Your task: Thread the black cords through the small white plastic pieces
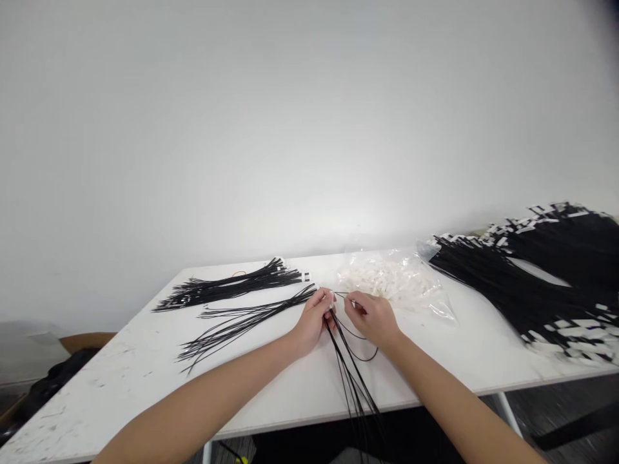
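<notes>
Near the middle of the table, my left hand [313,322] is closed round a small white connector [332,299]. Several thin black wires [355,380] hang down from it over the table's front edge. Just to the right, my right hand [372,316] pinches one black wire that runs across to the connector. One or two other wires loop below this hand. Left of my left hand lies a loose bundle of black wires [246,319], its right end close to my fingers. The fingertips hide part of the connector.
Behind my right hand lies a clear plastic bag [396,280] of small whitish parts. Large piles of black wires with white ends [488,270] cover the table's right side. Another wire bundle [236,283] lies at the back left. The white table [120,386] meets a wall [290,129] behind.
</notes>
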Demonstrator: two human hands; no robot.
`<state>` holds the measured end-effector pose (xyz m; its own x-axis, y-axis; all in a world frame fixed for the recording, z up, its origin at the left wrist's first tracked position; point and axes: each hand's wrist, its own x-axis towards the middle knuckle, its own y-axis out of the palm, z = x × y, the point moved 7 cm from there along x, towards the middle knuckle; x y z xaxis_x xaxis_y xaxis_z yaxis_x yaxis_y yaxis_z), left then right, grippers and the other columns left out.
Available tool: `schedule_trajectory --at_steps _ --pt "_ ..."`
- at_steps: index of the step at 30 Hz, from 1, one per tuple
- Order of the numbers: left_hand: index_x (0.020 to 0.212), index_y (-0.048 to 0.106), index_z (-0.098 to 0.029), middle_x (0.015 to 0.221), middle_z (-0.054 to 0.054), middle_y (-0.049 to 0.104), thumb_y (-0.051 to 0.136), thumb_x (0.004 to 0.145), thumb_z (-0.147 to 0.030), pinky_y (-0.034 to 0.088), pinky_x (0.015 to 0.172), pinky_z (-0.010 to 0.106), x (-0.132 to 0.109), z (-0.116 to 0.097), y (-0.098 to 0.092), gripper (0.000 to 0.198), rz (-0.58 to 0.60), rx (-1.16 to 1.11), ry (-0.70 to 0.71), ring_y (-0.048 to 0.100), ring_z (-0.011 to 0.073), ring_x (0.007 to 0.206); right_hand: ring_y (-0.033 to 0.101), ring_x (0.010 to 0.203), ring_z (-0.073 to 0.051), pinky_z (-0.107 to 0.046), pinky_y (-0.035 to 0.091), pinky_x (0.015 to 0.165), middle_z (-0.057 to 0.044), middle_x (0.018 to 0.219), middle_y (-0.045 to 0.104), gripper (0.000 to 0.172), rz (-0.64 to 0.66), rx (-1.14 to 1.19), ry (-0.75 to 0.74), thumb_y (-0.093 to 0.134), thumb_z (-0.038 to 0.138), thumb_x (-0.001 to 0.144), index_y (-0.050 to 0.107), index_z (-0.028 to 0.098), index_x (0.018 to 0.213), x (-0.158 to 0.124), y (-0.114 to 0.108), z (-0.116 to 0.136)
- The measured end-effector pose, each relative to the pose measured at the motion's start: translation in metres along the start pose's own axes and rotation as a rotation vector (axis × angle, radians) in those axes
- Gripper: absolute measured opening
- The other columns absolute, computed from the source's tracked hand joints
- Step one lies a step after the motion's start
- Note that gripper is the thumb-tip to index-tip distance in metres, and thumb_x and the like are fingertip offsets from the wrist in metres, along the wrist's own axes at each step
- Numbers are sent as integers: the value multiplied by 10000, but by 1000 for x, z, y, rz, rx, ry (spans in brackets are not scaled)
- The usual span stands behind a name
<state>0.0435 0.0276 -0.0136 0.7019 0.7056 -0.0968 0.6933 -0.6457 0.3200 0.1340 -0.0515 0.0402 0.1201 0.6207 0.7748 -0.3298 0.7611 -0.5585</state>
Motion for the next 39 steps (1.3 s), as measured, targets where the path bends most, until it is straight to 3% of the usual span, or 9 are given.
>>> schedule_trajectory --at_steps 16,31,39 --pt "819 488 -202 554 -62 393 537 756 -493 367 432 213 0 -3 2 302 46 88 56 409 72 420 389 497 -87 -206 320 519 24 528 450 211 132 251 172 399 245 844 539 184 699 1 3 -7" --pt "804 502 -197 597 -55 407 547 752 -487 364 431 209 1 -2 5 297 73 144 76 399 62 432 399 493 -83 -205 322 521 25 546 470 167 113 228 124 413 213 828 540 184 724 0 5 -9" --pt "773 484 -195 540 -64 386 558 734 -502 378 446 217 3 0 4 318 47 78 12 407 69 413 448 495 -90 -203 335 500 18 542 504 163 105 74 85 430 242 833 562 184 757 2 6 -6"
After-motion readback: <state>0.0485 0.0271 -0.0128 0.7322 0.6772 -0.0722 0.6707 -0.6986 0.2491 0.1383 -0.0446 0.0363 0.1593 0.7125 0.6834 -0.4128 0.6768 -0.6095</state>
